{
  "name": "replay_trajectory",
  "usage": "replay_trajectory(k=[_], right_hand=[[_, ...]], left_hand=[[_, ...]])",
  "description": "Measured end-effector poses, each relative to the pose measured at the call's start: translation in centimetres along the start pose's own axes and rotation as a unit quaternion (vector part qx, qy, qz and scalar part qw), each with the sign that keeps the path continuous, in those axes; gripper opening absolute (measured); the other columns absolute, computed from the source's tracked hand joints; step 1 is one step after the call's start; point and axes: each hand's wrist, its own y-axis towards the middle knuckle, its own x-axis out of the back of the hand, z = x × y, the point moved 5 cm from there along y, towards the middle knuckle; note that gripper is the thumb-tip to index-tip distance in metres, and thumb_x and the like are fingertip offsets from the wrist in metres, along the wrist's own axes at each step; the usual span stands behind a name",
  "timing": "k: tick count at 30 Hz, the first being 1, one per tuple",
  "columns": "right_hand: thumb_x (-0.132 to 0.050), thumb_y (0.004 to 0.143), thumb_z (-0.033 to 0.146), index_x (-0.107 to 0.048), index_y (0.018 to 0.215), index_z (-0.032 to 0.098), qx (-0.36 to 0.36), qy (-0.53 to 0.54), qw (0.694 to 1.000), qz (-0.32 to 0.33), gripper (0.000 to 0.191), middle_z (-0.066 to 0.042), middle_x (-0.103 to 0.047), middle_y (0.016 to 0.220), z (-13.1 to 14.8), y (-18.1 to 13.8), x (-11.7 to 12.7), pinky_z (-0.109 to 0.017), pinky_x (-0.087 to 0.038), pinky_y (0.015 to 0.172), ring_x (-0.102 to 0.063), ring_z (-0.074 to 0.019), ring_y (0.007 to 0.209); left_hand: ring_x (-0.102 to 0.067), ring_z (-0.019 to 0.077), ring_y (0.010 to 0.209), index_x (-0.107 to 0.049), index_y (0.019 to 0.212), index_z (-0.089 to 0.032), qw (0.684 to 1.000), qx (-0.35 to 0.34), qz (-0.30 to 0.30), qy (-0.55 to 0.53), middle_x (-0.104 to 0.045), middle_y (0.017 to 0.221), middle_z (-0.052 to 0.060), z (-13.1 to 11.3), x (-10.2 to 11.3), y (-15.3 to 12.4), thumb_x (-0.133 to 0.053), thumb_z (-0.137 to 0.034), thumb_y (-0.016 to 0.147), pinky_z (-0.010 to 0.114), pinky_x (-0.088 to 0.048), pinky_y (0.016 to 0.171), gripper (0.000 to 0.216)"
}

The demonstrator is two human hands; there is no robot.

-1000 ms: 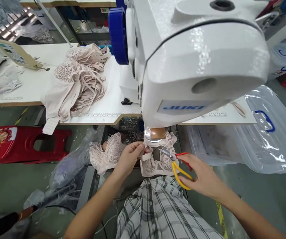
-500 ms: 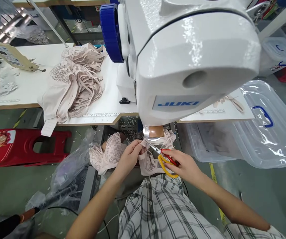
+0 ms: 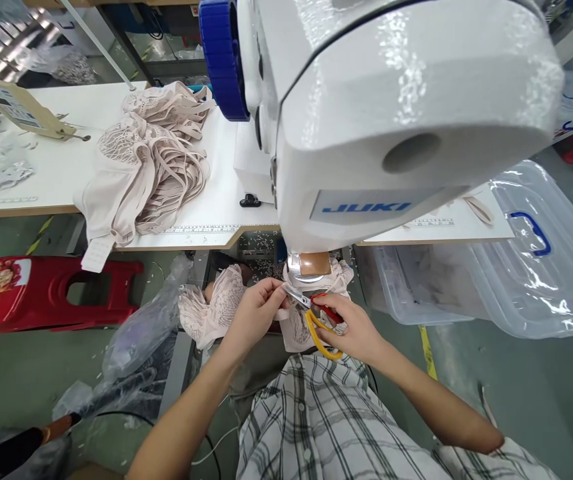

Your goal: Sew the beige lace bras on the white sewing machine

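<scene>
My left hand [image 3: 255,312] pinches the edge of a beige lace bra [image 3: 216,307] just below the sewing machine's needle end. In my right hand [image 3: 351,327] are scissors [image 3: 311,313] with red and yellow handles, fingers closed through the loops. Their blades point left and meet the fabric right at my left fingertips. The white JUKI sewing machine [image 3: 376,113] looms over both hands and hides the needle area.
A pile of beige bras and straps [image 3: 151,160] lies on the white table [image 3: 41,180] at the left. Clear plastic bins [image 3: 516,267] stand at the right, a red stool [image 3: 41,290] at the left, and plastic bags [image 3: 131,353] on the floor.
My right hand has brought the scissors leftward from the right side until the blades reach the fabric at my left fingertips. My left hand has kept its pinch.
</scene>
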Motion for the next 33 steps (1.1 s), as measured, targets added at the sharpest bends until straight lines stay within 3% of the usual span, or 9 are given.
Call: replay_trajectory(k=[10,15,19,22,25,27,29,30,33], right_hand=[[-0.061,0.087,0.028,-0.065,0.122,0.028,-0.059,-0.016,0.998,0.007,0.035,-0.006,-0.075,0.108,-1.3,-1.3,0.7,-0.031,-0.059,0.069,-0.073,-0.0200,0.083],[-0.061,0.084,0.034,-0.068,0.110,0.027,-0.112,-0.061,0.992,-0.002,0.027,-0.001,-0.073,0.076,-3.2,-1.9,3.7,-0.028,-0.052,0.049,-0.064,-0.0171,0.055],[-0.064,0.083,0.043,-0.069,0.105,0.025,-0.141,-0.167,0.973,-0.076,0.029,-0.004,-0.074,0.081,-5.8,1.8,9.5,-0.030,-0.049,0.051,-0.066,-0.0206,0.060],[-0.066,0.082,0.043,-0.071,0.100,0.020,-0.154,-0.252,0.945,-0.140,0.029,-0.011,-0.072,0.083,-7.8,6.7,14.0,-0.034,-0.046,0.056,-0.067,-0.0251,0.070],[-0.064,0.085,0.039,-0.072,0.086,0.020,-0.099,-0.242,0.955,-0.142,0.021,-0.016,-0.070,0.084,-7.6,10.2,15.6,-0.036,-0.045,0.059,-0.066,-0.0261,0.076],[-0.060,0.089,0.041,-0.073,0.087,0.021,-0.062,-0.195,0.969,-0.139,0.024,-0.016,-0.071,0.089,-6.3,10.1,14.9,-0.037,-0.048,0.061,-0.066,-0.0260,0.079],[-0.054,0.092,0.049,-0.073,0.094,0.023,-0.063,-0.119,0.984,-0.117,0.032,-0.014,-0.071,0.096,-4.7,8.2,12.6,-0.038,-0.052,0.065,-0.067,-0.0266,0.083],[-0.052,0.092,0.052,-0.073,0.098,0.024,-0.082,-0.071,0.991,-0.081,0.036,-0.013,-0.072,0.100,-4.0,6.9,10.8,-0.039,-0.054,0.067,-0.068,-0.0267,0.085],[-0.055,0.089,0.054,-0.072,0.104,0.023,-0.082,0.042,0.987,0.131,0.038,-0.011,-0.072,0.107,-1.5,2.9,3.9,-0.040,-0.057,0.081,-0.068,-0.0279,0.096]], left_hand=[[-0.049,0.0125,0.056,-0.058,0.072,-0.020,0.999,0.000,-0.046,0.022,-0.060,0.066,0.000,-0.2,0.9,-0.2,-0.053,-0.046,0.088,0.023,-0.038,0.051,0.031],[-0.060,0.0181,0.067,-0.069,0.083,-0.021,0.965,-0.118,-0.127,0.198,-0.068,0.073,0.004,-1.2,2.4,-0.1,-0.053,-0.036,0.085,0.027,-0.044,0.063,0.022],[-0.061,0.0175,0.062,-0.071,0.096,-0.021,0.937,-0.142,-0.124,0.293,-0.069,0.071,0.003,-1.4,2.7,0.1,-0.051,-0.029,0.084,0.027,-0.045,0.063,0.025],[-0.062,0.0166,0.058,-0.072,0.095,-0.020,0.942,-0.137,-0.068,0.298,-0.071,0.069,0.003,-1.7,2.7,0.4,-0.046,-0.026,0.088,0.026,-0.046,0.057,0.027],[-0.067,0.0157,0.063,-0.067,0.106,-0.019,0.942,-0.150,0.004,0.301,-0.075,0.077,0.002,-2.3,2.7,0.5,-0.043,-0.023,0.093,0.024,-0.048,0.056,0.028],[-0.069,0.0160,0.071,-0.065,0.106,-0.019,0.922,-0.180,0.005,0.341,-0.075,0.083,0.003,-2.5,2.9,0.5,-0.043,-0.020,0.094,0.024,-0.051,0.061,0.025],[-0.068,0.0187,0.077,-0.066,0.094,-0.019,0.894,-0.209,-0.039,0.396,-0.073,0.085,0.006,-2.5,2.9,0.5,-0.045,-0.019,0.094,0.029,-0.053,0.067,0.021],[-0.067,0.0208,0.082,-0.065,0.089,-0.019,0.883,-0.218,-0.059,0.411,-0.072,0.088,0.008,-2.2,2.7,0.6,-0.046,-0.020,0.094,0.032,-0.053,0.071,0.021],[-0.063,0.0240,0.091,-0.061,0.079,-0.018,0.851,-0.272,-0.072,0.444,-0.068,0.092,0.011,-1.6,0.6,0.3,-0.046,-0.022,0.095,0.042,-0.052,0.085,0.023]])
